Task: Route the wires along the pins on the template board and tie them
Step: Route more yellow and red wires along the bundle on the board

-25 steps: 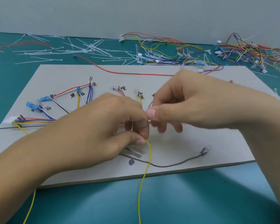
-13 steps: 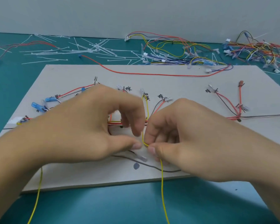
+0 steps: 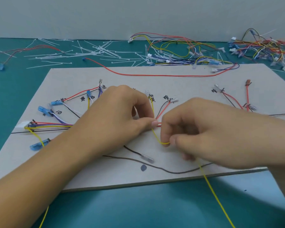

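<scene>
Sliding right since half a second ago, your right hand (image 3: 212,132) has drawn the yellow wire (image 3: 163,143) into a low bend beside the left hand (image 3: 118,116).
Loose cable ties (image 3: 97,50) litter the upper left; blue terminals (image 3: 43,110) and a routed bundle (image 3: 56,125) lie at the template board's (image 3: 69,83) left. Your left thumb and forefinger pinch that bundle, the palm hiding its middle and any pins. A dark wire (image 3: 171,172) lies loose by the front edge. Right fingertips (image 3: 174,140) pinch the yellow bend; it trails off that edge and out the bottom. Wire heaps (image 3: 179,53) crowd the upper right; the board's right corner is cut off.
</scene>
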The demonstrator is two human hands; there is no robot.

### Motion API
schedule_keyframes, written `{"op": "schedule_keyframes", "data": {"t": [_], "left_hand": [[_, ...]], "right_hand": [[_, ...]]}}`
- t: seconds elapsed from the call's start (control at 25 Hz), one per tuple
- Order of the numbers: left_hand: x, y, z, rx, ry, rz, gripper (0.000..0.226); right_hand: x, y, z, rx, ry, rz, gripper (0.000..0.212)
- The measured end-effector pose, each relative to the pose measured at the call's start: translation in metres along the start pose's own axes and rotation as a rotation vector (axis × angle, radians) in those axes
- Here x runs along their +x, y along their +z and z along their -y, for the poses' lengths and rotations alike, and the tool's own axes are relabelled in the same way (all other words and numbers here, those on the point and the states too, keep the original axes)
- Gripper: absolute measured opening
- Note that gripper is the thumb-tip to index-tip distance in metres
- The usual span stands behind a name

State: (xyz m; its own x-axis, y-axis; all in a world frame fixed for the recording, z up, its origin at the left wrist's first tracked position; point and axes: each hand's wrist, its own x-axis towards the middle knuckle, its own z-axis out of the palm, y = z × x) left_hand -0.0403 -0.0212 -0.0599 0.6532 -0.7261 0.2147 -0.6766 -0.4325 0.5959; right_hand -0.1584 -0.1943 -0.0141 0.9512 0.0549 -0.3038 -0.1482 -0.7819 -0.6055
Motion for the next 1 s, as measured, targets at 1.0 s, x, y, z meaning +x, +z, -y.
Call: {"op": "schedule_keyframes", "data": {"t": [1.0], "left_hand": [[0.008,-0.007,-0.009,0.125,0.042,0.102,0.012]], "right_hand": [[0.001,-0.045,-0.043,-0.303,0.306,-0.234,0.016]]}}
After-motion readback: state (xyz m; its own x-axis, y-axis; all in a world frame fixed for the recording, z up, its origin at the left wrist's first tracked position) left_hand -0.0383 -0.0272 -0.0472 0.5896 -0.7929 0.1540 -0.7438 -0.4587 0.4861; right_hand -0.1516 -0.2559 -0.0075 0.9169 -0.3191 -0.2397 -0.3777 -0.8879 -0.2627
